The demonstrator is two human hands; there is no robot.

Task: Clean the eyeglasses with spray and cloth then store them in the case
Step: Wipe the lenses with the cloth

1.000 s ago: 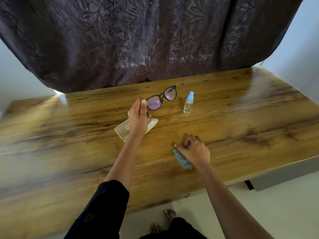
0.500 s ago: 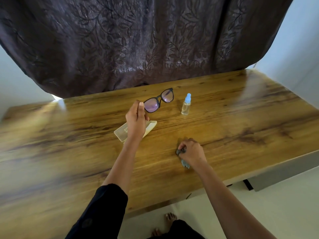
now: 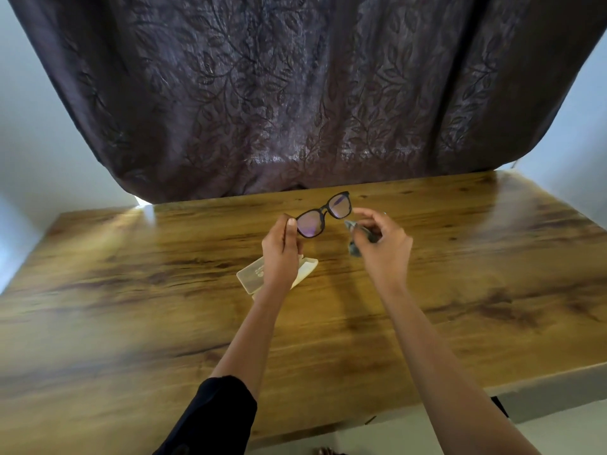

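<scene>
I read left hand: fingers pinch one end of the eyeglasses, held up over the bench | right hand: fingers curled round the bunched cloth, just beside the other lens | case on bench beneath left hand

Left sleeve: black, plain cloth, ended near the elbow, seen at the lower centre of the frame.
Forearms: left forearm and right forearm are left uncovered.
Hands: left hand and right hand are seen bare.
Toes: glimpsed bare at the bottom edge.
</scene>
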